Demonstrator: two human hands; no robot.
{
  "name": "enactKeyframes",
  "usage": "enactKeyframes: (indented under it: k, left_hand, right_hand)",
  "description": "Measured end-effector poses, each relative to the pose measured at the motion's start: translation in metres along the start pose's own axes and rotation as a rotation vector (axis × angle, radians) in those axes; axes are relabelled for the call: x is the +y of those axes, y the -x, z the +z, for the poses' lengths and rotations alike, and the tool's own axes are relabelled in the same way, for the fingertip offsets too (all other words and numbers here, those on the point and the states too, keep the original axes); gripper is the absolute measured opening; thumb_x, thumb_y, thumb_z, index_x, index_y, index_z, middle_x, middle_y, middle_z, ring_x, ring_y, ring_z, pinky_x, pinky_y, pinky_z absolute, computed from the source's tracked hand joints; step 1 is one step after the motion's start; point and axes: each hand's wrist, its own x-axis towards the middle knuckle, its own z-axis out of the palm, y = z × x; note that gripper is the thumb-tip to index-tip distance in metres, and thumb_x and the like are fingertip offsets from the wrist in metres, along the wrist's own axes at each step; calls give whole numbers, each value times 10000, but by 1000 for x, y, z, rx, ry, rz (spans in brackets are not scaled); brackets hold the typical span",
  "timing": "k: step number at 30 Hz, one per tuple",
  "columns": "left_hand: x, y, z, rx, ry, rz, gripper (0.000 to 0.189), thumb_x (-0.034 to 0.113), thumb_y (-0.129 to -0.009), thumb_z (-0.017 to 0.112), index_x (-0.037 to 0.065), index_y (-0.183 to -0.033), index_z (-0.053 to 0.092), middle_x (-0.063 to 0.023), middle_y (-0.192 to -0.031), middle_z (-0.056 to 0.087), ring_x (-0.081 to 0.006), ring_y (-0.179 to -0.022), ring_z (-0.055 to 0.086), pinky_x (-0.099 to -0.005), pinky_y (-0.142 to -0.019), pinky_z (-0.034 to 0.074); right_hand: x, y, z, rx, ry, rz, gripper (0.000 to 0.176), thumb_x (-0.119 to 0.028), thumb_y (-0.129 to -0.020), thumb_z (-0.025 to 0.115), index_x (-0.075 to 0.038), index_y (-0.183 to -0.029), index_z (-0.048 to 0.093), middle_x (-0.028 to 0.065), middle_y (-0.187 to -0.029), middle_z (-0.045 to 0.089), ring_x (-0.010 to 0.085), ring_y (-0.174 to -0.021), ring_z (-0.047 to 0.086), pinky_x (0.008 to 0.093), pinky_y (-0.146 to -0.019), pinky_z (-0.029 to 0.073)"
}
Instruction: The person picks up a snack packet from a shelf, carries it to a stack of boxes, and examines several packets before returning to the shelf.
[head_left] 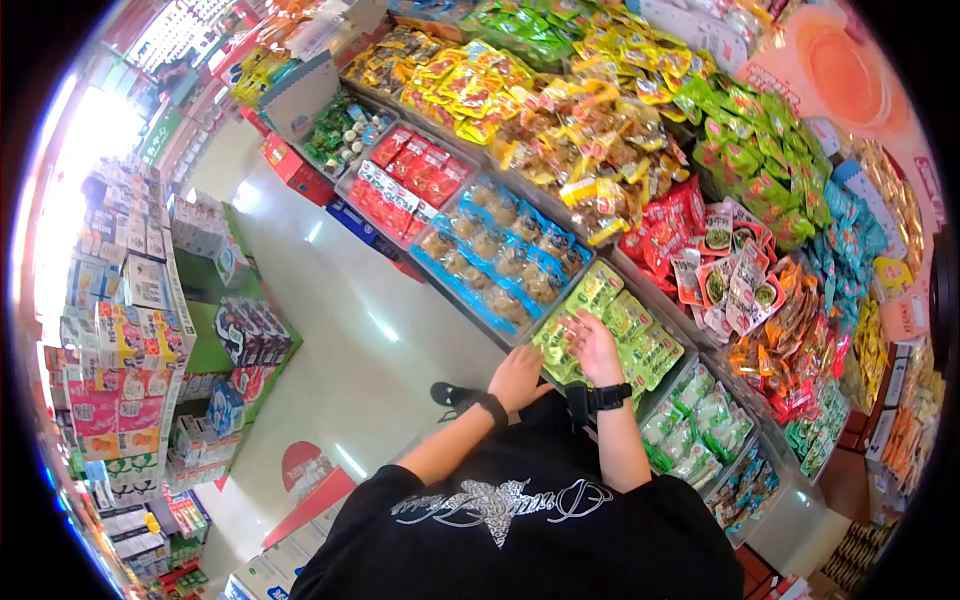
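Observation:
My right hand [593,350] is over a bin of light green snack packets [633,340], palm turned partly up. Its fingers are slightly curled and apart, with nothing visible in them. A black watch [608,397] is on that wrist. To the left, my left hand [516,379] lies at the near corner of the same bin, its thumb out to the side and no object visible in it. A dark band [492,408] circles the left wrist. Beyond the left hand sits a bin of round brown items in blue-edged packs [500,255].
Red packets [410,165] fill a bin farther left; white-and-green packets [697,425] are at the right. Heaped yellow [465,90] and bright green bags [765,165] rise behind. Shelves of boxed goods [140,335] stand across the shiny aisle floor [340,290].

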Motion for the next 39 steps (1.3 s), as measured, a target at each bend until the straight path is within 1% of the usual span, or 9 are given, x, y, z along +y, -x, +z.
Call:
enactKeyframes:
  k: [3, 4, 7, 13, 16, 22, 29, 33, 39]
  left_hand:
    - [-24, 8, -9, 151, 197, 131, 481, 365, -850, 609, 25, -1187, 556, -172, -1262, 524, -329, -1222, 439, -412, -1054, 328]
    - [-31, 11, -21, 179, 314, 137, 415, 288, -848, 626, 46, -1179, 561, -175, -1237, 538, -339, -1173, 481, -423, -1013, 373]
    - [-61, 32, -66, 332, 419, 113, 419, 235, -818, 642, 43, -1181, 562, -197, -1195, 557, -365, -1099, 527, -440, -946, 423]
    - [-137, 129, -154, 541, 659, -135, 320, 177, -873, 593, 27, -1156, 594, -166, -1088, 631, -342, -1023, 589, -398, -897, 463]
    - [-164, 191, -176, 687, 781, -308, 317, 173, -896, 581, 20, -1173, 590, -145, -1130, 630, -273, -1059, 598, -362, -926, 451]
    - [-198, 297, -176, 1026, 987, -541, 317, 198, -917, 562, 33, -1186, 592, -94, -1100, 656, -174, -1008, 620, -313, -897, 465]
    - [-193, 388, -168, 1266, 913, -876, 338, 207, -919, 559, 28, -1205, 575, -119, -1129, 646, -190, -1043, 608, -335, -921, 459]
    - [-197, 425, -144, 1418, 837, -953, 352, 206, -915, 564, 14, -1209, 562, -138, -1131, 633, -203, -1064, 599, -331, -917, 460]
    - [-194, 461, -154, 1668, 793, -1153, 341, 166, -914, 562, 9, -1216, 555, -123, -1131, 629, -189, -1066, 591, -323, -927, 448]
  right_hand:
    - [2, 6, 14, -51, 46, -48, 236, -273, -905, 531, -137, -1098, 533, 93, -1020, 677, 126, -736, 585, 275, -639, 461]
    - [3, 7, 26, -61, 48, -50, 197, -268, -900, 537, -145, -1054, 552, 80, -975, 684, 109, -692, 573, 265, -610, 446]
    - [13, 16, 77, -111, 119, -83, 195, -258, -892, 552, -126, -1035, 562, 66, -919, 664, 126, -696, 551, 275, -609, 437]
    - [68, 11, 195, -342, 214, -62, 187, -226, -901, 548, -92, -1032, 558, 62, -896, 637, 146, -719, 539, 290, -635, 417]
    - [102, 12, 256, -461, 286, -9, 171, -198, -912, 535, -79, -1030, 563, 65, -883, 637, 141, -717, 541, 276, -640, 421]
    - [179, 10, 352, -690, 464, 132, 155, -194, -919, 537, -85, -1022, 578, 47, -870, 634, 125, -715, 534, 255, -658, 421]
    - [270, 2, 430, -868, 652, 421, 161, -199, -911, 538, -73, -1004, 569, 57, -860, 612, 145, -714, 529, 266, -656, 421]
    - [324, 4, 472, -973, 743, 586, 150, -197, -906, 527, -89, -1000, 572, 38, -848, 598, 149, -716, 535, 274, -664, 424]
    - [390, 13, 535, -1175, 851, 744, 161, -192, -906, 520, -75, -1008, 562, 48, -865, 605, 149, -722, 536, 280, -675, 427]
